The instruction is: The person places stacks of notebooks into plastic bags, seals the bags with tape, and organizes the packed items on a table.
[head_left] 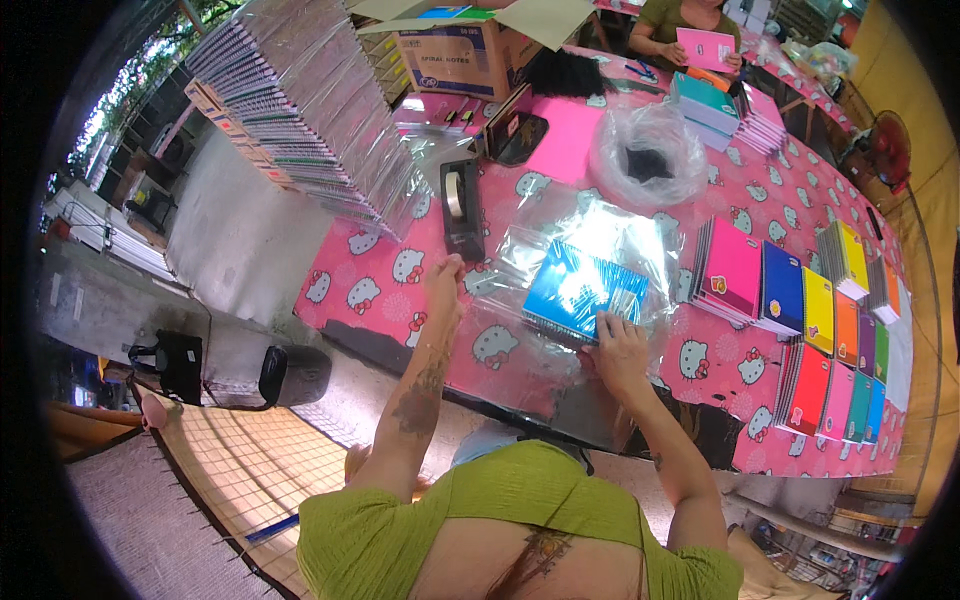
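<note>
Evidently, from the head view, a blue spiral notebook (575, 285) lay on clear plastic film (625, 230) near the front edge of the pink patterned worktop (335, 265). The right hand (622, 350) rested its fingers on the notebook's lower right corner; whether they gripped it, I could not tell. The left hand (447, 275) had its fingertips drawn together at the near end of a black tape dispenser (462, 215), and I could not tell whether they pinched anything.

Left of the dispenser rose a tall, plastic-wrapped notebook stack (300, 120), with a cardboard box (455, 62) behind. A bundle of clear plastic (610, 165) sat beyond the blue notebook. To the right stood rows of coloured notebooks (818, 310). Across the worktop, another person (660, 25) held a pink notebook (706, 48).
</note>
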A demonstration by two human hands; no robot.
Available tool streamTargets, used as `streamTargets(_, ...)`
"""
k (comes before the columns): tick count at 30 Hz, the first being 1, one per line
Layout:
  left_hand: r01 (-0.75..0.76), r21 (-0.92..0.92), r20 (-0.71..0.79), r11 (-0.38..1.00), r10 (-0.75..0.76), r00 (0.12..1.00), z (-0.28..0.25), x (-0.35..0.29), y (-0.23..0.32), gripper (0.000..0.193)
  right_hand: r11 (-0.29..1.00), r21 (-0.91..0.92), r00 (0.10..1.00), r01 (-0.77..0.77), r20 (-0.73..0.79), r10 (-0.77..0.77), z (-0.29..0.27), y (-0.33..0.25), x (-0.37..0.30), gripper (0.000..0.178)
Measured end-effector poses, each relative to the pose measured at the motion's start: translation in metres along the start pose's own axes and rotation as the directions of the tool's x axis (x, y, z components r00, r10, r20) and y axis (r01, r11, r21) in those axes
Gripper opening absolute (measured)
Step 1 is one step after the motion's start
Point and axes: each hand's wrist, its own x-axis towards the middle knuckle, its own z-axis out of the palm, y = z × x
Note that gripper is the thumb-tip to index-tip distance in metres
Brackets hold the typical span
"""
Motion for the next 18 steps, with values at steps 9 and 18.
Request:
streamTargets(9,-0.262,0.394,0.541,0.881,0.008,0.841,0.071,-0.078,0.068,0.022,1.000,0.025,0.998,0.017,0.065,-0.019,-0.001,0.011,-0.004,0.067)
streamTargets(18,-0.673,0.718,0.695,0.178,-0.119,0.709,0.157,-0.139,0.016,0.043,0.999,0.041,0.999,0.002,0.040,-0.004,0.006,0.016,-0.010,0.062)
